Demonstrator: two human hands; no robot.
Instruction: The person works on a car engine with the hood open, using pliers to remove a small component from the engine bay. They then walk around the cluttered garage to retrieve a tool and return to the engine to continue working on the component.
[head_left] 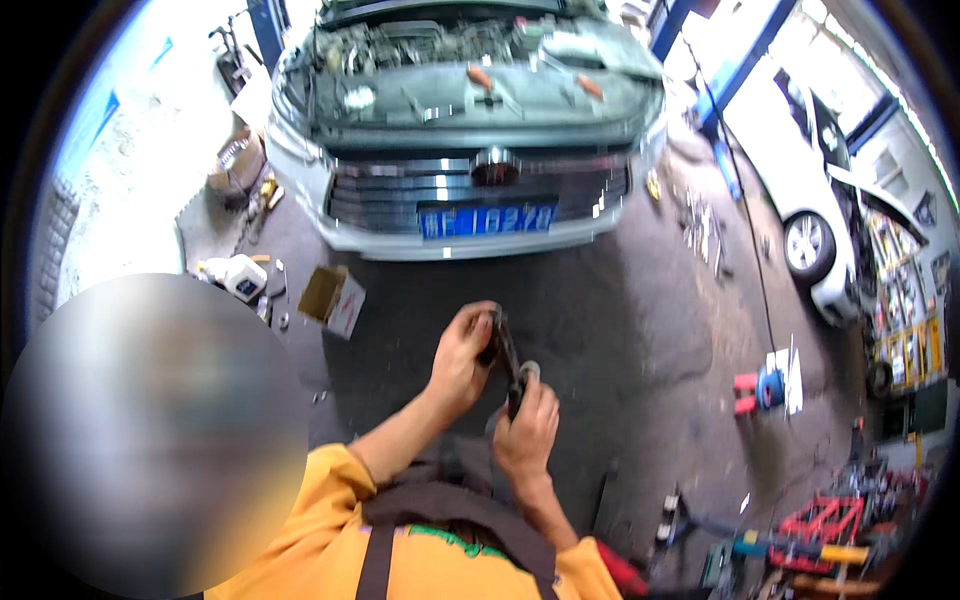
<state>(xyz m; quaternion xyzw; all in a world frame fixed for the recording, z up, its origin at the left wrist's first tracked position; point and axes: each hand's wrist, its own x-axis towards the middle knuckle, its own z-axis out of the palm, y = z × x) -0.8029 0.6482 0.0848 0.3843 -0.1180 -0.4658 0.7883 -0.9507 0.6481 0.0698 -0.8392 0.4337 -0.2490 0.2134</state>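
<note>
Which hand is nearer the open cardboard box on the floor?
Left. The left hand is right of the cardboard box, apart from it; the right hand is farther right and lower in the picture.

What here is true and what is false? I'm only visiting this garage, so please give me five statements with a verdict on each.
1. The left hand and the right hand are both on a long dark part. True.
2. The small box stands on the floor to the right of both hands. False: the small box is to their left.
3. The car ahead has its engine bay exposed. True.
4. The car at the right is bright red. False: the car at the right has a white body.
5. The person's sleeves are yellow-orange. True.
</note>
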